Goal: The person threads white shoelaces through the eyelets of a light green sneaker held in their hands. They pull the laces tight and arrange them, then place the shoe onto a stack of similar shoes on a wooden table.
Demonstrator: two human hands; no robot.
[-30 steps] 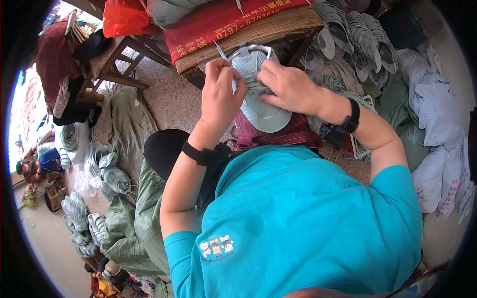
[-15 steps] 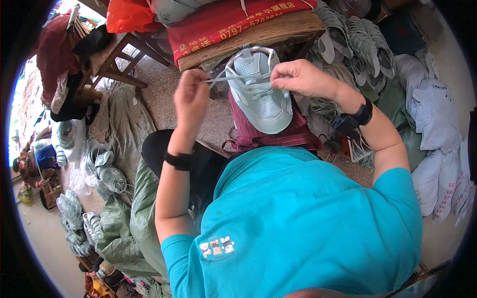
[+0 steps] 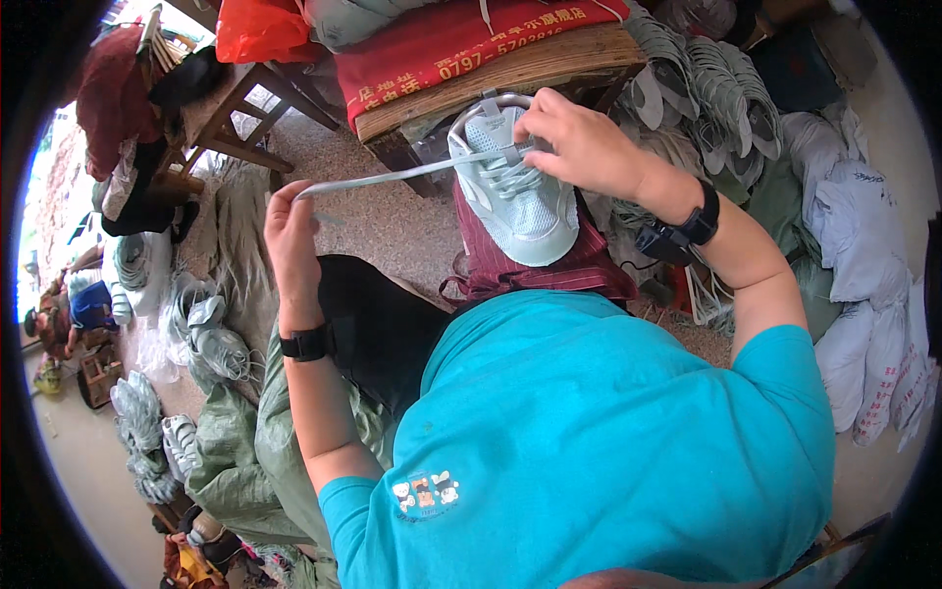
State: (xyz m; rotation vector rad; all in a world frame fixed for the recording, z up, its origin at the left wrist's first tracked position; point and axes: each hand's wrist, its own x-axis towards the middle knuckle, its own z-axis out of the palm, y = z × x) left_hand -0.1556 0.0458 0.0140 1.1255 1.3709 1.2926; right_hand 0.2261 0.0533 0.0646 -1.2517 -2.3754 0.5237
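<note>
A pale mint sneaker upper (image 3: 530, 221) rests on the maroon striped apron (image 3: 473, 257) over my lap, its toe toward me and its opening toward the bench. Laces cross over its tongue. Out to the left of it, my left hand (image 3: 291, 231) pinches a pale shoelace (image 3: 392, 177). That lace runs in a nearly straight line from my fingers to the top eyelets. My right hand (image 3: 584, 145) is closed at the upper's right eyelet edge, fingers bent over the tongue. What its fingertips grip is hidden.
A wooden bench (image 3: 510, 74) with a red cloth (image 3: 432, 59) stands just beyond the upper. Stacked grey uppers (image 3: 731, 93) and white sacks (image 3: 863, 226) lie to the right. Green woven sacks (image 3: 235, 452) and bundled uppers (image 3: 211, 334) are at the left; a wooden stool (image 3: 231, 113) stands far left.
My left hand has moved left and toward me, drawing out a longer stretch of shoelace. The right hand has shifted slightly up and left, closer over the tongue.
</note>
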